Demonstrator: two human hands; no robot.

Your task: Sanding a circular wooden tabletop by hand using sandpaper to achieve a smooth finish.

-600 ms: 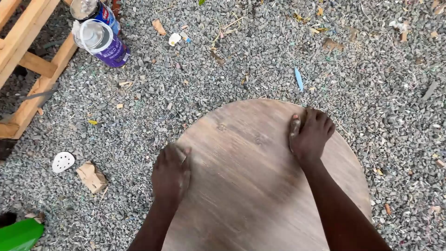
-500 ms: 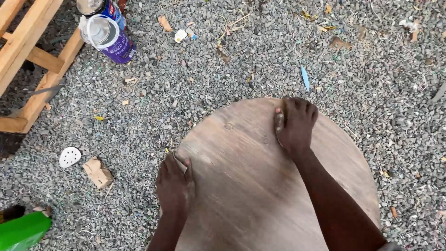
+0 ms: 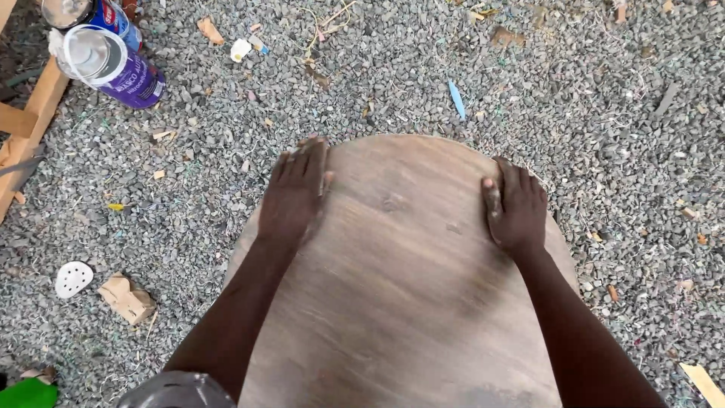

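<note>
A round grey-brown wooden board [image 3: 400, 279] stands over the gravel below me. My left hand [image 3: 293, 193] lies on its upper left rim, fingers together and curled over the edge. My right hand [image 3: 516, 208] presses on the upper right rim, fingers wrapped over that edge. Both hands grip the board by its sides.
Two cans lie at the top left, a purple one [image 3: 113, 68] with a white lid and another above it. A wooden frame [image 3: 26, 121] runs along the left edge. A small wood block [image 3: 127, 298], a white perforated disc [image 3: 73, 278] and a green object [image 3: 26, 394] lie on the gravel.
My left hand has slid up the board's left rim and my right hand has shifted to the right rim. The view has moved so the board sits more centred.
</note>
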